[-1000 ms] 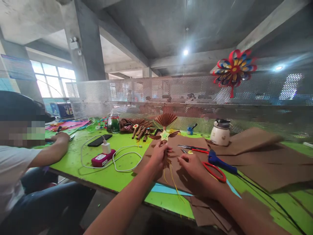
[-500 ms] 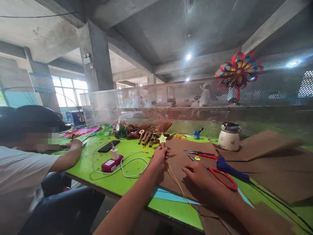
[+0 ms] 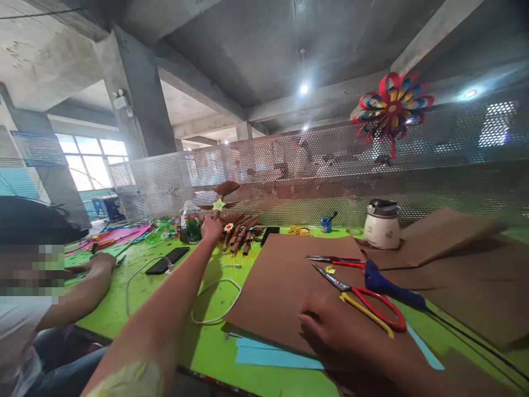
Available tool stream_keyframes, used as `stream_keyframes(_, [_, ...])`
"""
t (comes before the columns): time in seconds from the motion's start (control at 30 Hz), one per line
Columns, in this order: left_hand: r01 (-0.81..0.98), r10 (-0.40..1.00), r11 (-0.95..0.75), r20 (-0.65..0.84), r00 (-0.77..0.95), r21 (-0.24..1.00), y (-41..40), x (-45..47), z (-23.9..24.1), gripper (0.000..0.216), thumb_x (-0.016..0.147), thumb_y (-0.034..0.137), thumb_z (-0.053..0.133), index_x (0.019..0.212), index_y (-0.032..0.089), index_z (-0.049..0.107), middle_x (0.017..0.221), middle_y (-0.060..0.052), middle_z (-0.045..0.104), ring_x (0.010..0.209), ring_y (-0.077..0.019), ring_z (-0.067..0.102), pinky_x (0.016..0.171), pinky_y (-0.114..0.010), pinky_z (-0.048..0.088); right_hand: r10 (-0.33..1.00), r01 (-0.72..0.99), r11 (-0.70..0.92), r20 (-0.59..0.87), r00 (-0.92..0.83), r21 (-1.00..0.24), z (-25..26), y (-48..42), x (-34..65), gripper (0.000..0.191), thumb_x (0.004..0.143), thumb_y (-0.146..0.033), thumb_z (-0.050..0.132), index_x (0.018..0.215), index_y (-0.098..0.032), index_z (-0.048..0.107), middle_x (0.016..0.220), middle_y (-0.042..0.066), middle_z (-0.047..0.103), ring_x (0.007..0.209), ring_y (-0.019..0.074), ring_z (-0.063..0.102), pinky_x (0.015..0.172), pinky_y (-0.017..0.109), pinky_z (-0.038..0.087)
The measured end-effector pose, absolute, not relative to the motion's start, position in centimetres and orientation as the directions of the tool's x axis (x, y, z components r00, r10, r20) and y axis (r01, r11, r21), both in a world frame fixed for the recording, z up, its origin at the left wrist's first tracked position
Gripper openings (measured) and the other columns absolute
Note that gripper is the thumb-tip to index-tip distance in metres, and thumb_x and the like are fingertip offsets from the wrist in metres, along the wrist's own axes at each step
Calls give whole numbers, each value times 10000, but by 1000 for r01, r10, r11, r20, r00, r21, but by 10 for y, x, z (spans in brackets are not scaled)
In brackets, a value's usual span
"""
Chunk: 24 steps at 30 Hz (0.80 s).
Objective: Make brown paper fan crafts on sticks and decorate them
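Note:
My left hand is stretched out over the back of the table. Its fingers are wrapped round the rolled stem of a brown paper flower, with a fan-shaped top and a pale yellow star. Just beyond the hand and to its right lies a pile of similar brown paper flowers. My right hand rests on a brown paper sheet, loosely curled, with nothing visible in it. Beside it lie red-handled scissors, a second pair of scissors and a blue glue gun with a black cord.
A co-worker sits at the left. A phone and a white cable lie on the green table. Light blue paper sticks out under the brown sheet. A cream flask stands at right; a perforated screen lines the back.
My left hand has carried the paper flower forward and left, from above the brown sheet to beside the pile. The right hand stays low by the scissors, its fingers more curled. The view has shifted.

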<state>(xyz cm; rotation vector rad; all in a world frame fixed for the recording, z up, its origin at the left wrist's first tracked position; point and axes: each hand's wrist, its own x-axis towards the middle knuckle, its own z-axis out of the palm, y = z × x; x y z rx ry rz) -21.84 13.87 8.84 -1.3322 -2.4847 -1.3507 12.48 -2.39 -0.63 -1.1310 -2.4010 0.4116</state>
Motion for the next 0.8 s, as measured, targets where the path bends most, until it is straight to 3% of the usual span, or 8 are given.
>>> stream_keyframes(0.23, [656, 617, 426, 330, -714, 623, 179, -231, 49, 335, 854, 324, 380, 1119, 128, 440, 1083, -229, 580, 1031, -338, 558, 766, -408, 411, 784, 669, 607, 187, -591, -428, -6, -18, 124, 238, 825, -286, 447, 725, -209, 649, 776, 22, 662, 696, 137, 570, 579, 240, 292])
stream_keyframes(0.4, [686, 639, 438, 336, -692, 581, 206, -217, 34, 321, 875, 317, 334, 1114, 122, 424, 1045, -217, 584, 1022, -336, 567, 758, -403, 417, 783, 704, 598, 95, -614, -383, 3, -18, 119, 197, 813, -245, 455, 746, -213, 637, 832, 26, 661, 732, 139, 582, 593, 235, 296])
stream_keyframes(0.53, [734, 683, 410, 351, -641, 541, 218, -207, 24, 404, 847, 422, 411, 1120, 125, 414, 1008, -204, 590, 1019, -335, 569, 776, -409, 415, 796, 756, 567, -17, -605, -328, 10, -20, 114, 182, 806, -239, 460, 753, -210, 631, 850, 32, 665, 735, 150, 590, 572, 241, 281])
stream_keyframes(0.63, [763, 717, 388, 350, -602, 517, 222, -204, 16, 475, 802, 485, 474, 1119, 134, 430, 1044, -201, 572, 1032, -337, 557, 797, -408, 410, 794, 751, 573, -4, -608, -327, 8, -20, 113, 169, 799, -247, 468, 742, -216, 624, 858, 25, 662, 746, 152, 591, 569, 240, 276])
stream_keyframes(0.8, [768, 694, 397, 383, -609, 502, 217, -207, 16, 441, 818, 431, 449, 1124, 114, 451, 1159, -235, 495, 1093, -364, 495, 840, -450, 389, 779, 733, 611, 64, -623, -299, 3, -21, 113, 184, 799, -264, 473, 693, -193, 606, 805, 38, 649, 722, 151, 578, 550, 252, 253])
